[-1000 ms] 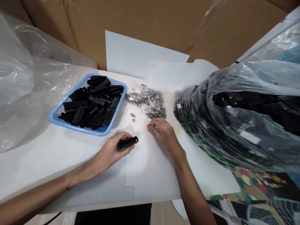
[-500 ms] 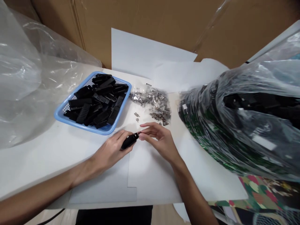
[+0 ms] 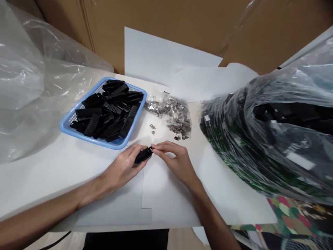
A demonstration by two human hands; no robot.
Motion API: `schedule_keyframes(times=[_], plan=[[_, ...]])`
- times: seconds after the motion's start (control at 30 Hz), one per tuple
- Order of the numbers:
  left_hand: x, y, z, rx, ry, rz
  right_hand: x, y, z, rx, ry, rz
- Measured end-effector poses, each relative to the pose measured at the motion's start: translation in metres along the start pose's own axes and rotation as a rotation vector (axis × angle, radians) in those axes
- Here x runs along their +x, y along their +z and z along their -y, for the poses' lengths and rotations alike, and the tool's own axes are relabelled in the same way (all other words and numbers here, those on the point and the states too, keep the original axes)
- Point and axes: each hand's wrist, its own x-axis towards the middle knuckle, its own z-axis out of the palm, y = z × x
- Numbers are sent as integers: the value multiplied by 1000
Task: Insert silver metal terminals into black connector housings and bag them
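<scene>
Over the white sheets in front of me, my left hand [image 3: 125, 162] is closed round a black plastic housing [image 3: 142, 155], which is tilted with its end up to the right. My right hand [image 3: 174, 156] pinches thumb and forefinger together at that end. A tiny light spot shows by these fingertips, too small to name. Beyond my hands lie two small metal clips [image 3: 153, 129], apart from a heap of similar metal clips [image 3: 179, 126] at the mouth of a clear bag [image 3: 177, 107].
On the left stands a blue basket [image 3: 63, 126] piled with black housings [image 3: 108, 109]. A large clear plastic bag [image 3: 275, 139] of dark parts bulges on the right. More clear plastic sheeting [image 3: 23, 86] is at the far left. Cardboard [image 3: 169, 17] walls the back.
My right hand's fingers, spread beside the housing's end before, have come together in a pinch and moved slightly left against it. My left hand keeps its hold.
</scene>
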Motion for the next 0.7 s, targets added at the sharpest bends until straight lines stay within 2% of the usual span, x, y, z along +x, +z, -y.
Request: schedule_keyframes(times=[0.1,0.2,0.3,0.4,0.53,0.7], plan=[[3,-1,-4,-2,28,-28,2,-6,-1,105,133,45],[4,-1,-5,8,132,-78,5,-10,-3,261,260,77],[4,-1,-4,9,188,-64,7,-14,-5,367,327,206],[3,-3,-4,9,199,-33,7,-17,-6,334,290,266],[4,-9,-6,55,184,33,6,-17,-6,243,177,212],[5,-14,-5,86,195,106,4,-15,-7,190,117,194]])
